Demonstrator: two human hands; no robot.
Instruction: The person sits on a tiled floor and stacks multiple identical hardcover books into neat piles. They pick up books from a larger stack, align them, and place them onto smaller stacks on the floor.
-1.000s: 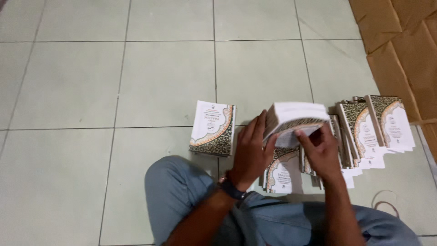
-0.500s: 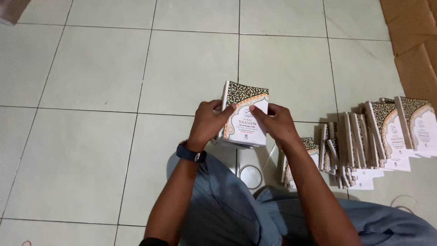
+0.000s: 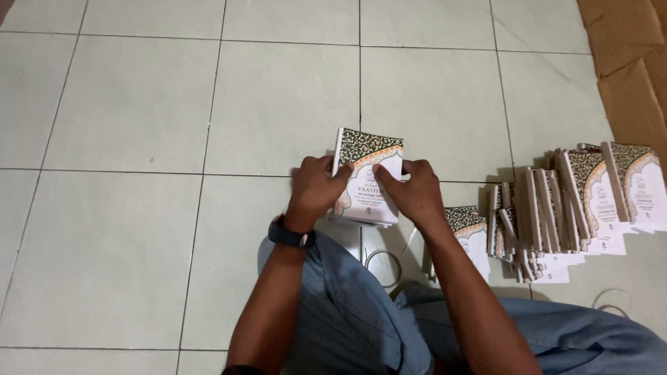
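1. The pale square-tiled floor (image 3: 208, 104) is doing duty as the workbench here. The person is sitting low on it in grey-blue trousers (image 3: 347, 326), so everything is staying within arm's reach.
2. Flattened brown cardboard sheets (image 3: 632, 62) are lying at the far right edge, well apart from the hands.
3. A leaning row of small white paperback booklets with green-gold patterned arch covers (image 3: 577, 201) is sitting to the person's right, tipped against each other like dominoes, probably so each one is easy to pick off.
4. The small stack of the same white booklets (image 3: 368, 177) is being held up in front of the knees, cover facing the camera, squeezed from both sides, looks like it's keeping the edges lined up.
5. The left hand (image 3: 316, 187) is curling around the stack's left edge, thumb on the cover.
6. The right hand (image 3: 417, 191) is closing on the right edge the same way.
7. A black wristwatch (image 3: 288, 232) is sitting on the left wrist.
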